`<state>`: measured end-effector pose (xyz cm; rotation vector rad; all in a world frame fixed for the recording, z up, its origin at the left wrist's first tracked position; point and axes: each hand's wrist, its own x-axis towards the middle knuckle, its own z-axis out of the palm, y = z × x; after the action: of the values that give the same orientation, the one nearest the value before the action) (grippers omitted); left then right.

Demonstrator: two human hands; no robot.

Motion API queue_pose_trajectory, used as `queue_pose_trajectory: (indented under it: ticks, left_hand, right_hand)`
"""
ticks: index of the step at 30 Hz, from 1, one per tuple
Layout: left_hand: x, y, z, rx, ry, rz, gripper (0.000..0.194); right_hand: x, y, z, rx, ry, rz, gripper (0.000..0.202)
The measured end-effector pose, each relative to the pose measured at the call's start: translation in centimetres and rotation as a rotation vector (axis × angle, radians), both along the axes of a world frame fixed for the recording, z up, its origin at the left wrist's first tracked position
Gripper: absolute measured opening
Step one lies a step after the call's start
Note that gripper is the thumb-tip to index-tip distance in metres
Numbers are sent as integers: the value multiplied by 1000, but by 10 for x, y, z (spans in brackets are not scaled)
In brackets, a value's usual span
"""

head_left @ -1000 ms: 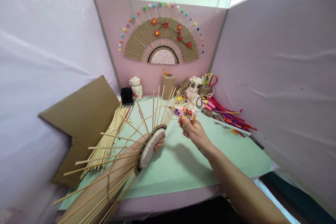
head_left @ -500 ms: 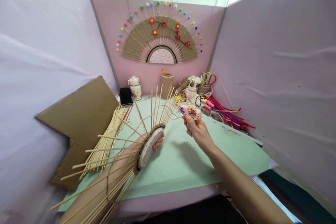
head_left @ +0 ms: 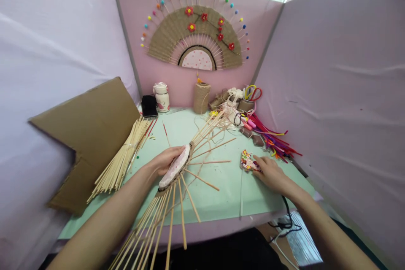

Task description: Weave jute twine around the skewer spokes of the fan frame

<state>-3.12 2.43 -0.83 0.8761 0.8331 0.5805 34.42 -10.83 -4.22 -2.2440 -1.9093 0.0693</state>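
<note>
My left hand [head_left: 169, 158] grips the flat edge of a half-round fan base [head_left: 176, 168] with a white spotted face and a brown rim. Thin wooden sticks [head_left: 182, 219] fan out from that rim to the right and towards me, with twine [head_left: 202, 181] strung loosely across them. On the right, my right hand [head_left: 270, 173] has its fingers on a glue gun [head_left: 249, 162] in a colourful pattern, low at the tabletop. Its handle is partly hidden by the hand. A black cord [head_left: 288, 215] hangs below my right wrist.
A bundle of sticks [head_left: 122, 160] and folded cardboard [head_left: 85, 126] lie left. A twine spool [head_left: 201, 98], a white bottle [head_left: 162, 98] and a scissors pot [head_left: 247, 103] stand behind. Pipe cleaners [head_left: 275, 139] lie right. A finished fan [head_left: 202, 21] hangs on the pink panel.
The fan base has turned over, so its sticks now point right instead of left. My right hand has lowered the glue gun to the right side of the table.
</note>
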Motion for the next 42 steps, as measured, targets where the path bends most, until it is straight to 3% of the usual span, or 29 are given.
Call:
queue_pose_trajectory:
  ticks: [4,7,10,12,17,20,25,30,36,42]
  left_hand:
    - [4,-6,4,-43,11,0,20]
    - [6,-10,5,-33,5,-18,21]
    - [5,-13,5,-19,-9,-40,24]
    - [5,-14,5,-21,-19,-56,25]
    - [2,-16,8,-15,-26,-80,28]
    - [1,-16,9,5,-5,-76,28]
    - [1,-16,10,5,19,-80,29]
    - [3,-17,8,10,31,-94,28]
    - [3,-18,9,0,34,-94,35]
    - [2,-17,9,13,38,-96,38]
  right_hand:
    - [-31,19,38,259,218,144,53]
    - [-71,47,59,234,565,330,50]
    - [-103,78,60,147,820,410,52]
    - [-113,94,56,60,928,454,40]
    - [-98,110,50,-191,1065,421,23]
    - [-75,112,57,-216,1122,346,21]
    - [-43,112,81,-136,1285,312,27]
    - [-45,104,100,66,1319,284,22]
    - [-56,96,101,339,1232,259,26]
    - [-48,96,95,468,1179,310,22]
